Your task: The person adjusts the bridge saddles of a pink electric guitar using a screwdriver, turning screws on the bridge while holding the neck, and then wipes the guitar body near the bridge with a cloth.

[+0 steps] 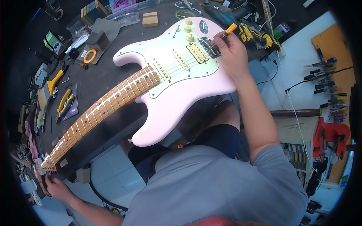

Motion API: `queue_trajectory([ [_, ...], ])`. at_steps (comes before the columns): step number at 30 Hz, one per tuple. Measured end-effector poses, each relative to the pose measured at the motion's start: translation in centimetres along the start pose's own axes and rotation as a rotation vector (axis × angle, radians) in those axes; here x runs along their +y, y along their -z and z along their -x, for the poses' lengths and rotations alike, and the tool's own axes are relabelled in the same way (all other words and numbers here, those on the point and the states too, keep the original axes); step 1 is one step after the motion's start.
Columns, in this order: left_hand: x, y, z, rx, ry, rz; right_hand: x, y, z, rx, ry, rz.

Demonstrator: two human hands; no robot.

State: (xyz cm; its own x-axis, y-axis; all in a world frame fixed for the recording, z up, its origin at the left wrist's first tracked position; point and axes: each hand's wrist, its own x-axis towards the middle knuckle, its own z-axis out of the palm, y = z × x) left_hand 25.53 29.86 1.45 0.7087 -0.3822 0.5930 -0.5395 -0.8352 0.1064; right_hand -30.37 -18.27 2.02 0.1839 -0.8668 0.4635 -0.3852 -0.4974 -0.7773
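A pale pink electric guitar (177, 96) with a mint-white pickguard lies face up, its body at the near edge of the bench. Its maple neck (102, 107) runs down to the left. At the bridge (209, 47), my right hand (233, 56) is closed around a small screwdriver (230, 28) with a yellow handle, its thin shaft angled toward the saddles. Far down on the left, my left hand (58, 188) is at the headstock (48, 162), fingers curled at a tuning peg (52, 172). Its fingertips are small and partly hidden.
Across the dark workbench (124, 35) lie yellow-handled pliers (65, 103), a roll of orange tape (89, 56) and a wooden block (150, 19). A yellow cordless drill (256, 37) sits just beyond my right hand. Several screwdrivers hang on a wooden board (339, 45) at the right.
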Motion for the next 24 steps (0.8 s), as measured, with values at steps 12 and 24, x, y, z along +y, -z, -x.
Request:
queue_trajectory([
  [12,37.4,4.0,3.9,-0.487,-1.025,0.521,0.9,-0.2,-0.1,-0.015,0.171,0.386],
  [24,41.3,2.1,7.5,-0.137,-1.291,-0.216,1.4,0.0,-0.3,-0.028,0.124,0.389],
])
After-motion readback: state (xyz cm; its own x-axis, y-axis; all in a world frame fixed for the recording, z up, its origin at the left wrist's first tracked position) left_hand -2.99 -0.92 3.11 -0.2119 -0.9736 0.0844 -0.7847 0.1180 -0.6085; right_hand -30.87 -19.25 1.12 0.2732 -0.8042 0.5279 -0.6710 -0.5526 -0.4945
